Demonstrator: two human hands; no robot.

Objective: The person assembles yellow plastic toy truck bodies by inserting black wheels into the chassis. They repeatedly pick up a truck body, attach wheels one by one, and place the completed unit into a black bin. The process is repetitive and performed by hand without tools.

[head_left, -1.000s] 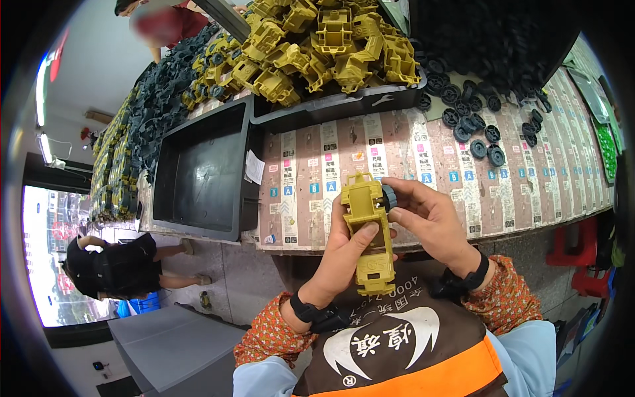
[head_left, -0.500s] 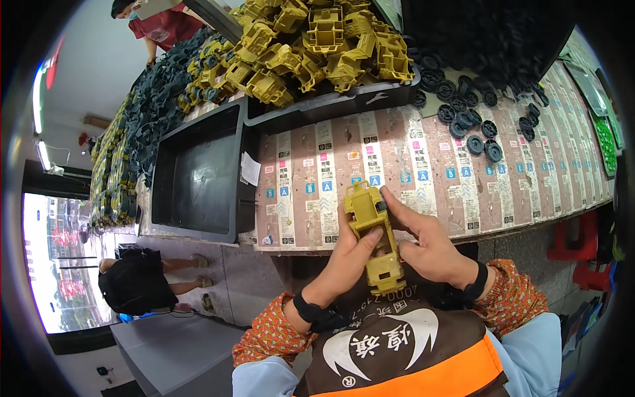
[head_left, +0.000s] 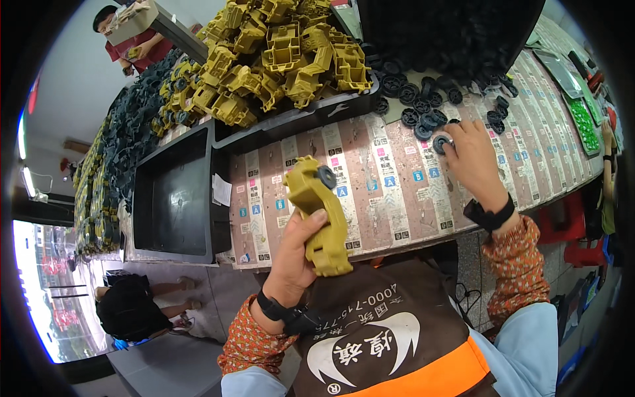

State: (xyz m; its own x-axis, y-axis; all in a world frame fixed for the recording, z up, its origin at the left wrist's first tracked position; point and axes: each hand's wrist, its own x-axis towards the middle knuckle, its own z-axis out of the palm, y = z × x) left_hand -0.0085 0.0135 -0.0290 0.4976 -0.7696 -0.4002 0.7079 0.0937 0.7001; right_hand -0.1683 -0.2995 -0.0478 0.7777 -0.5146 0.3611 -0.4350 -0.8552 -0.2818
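My left hand (head_left: 294,255) grips a yellow plastic toy car body (head_left: 324,228) above the near edge of the table, its thumb pressed on the side. One black wheel (head_left: 325,176) sits at the far end of that body. Farther right, my right hand (head_left: 477,159) reaches over the table to the loose wheels. Its thumb and forefinger close around a black toy wheel (head_left: 440,143); the other fingers are curled and partly hidden. More black wheels (head_left: 421,106) lie scattered just beyond it.
A heaped black bin of yellow car bodies (head_left: 284,49) stands at the back. Left of it is a black tray (head_left: 173,198), beside piles of dark parts (head_left: 129,122). A co-worker (head_left: 135,49) stands far left. Green parts (head_left: 582,126) lie at the right.
My right hand has left the car body and moved right and away to the wheels. My left hand has moved left with the body, which is turned so its wheel shows.
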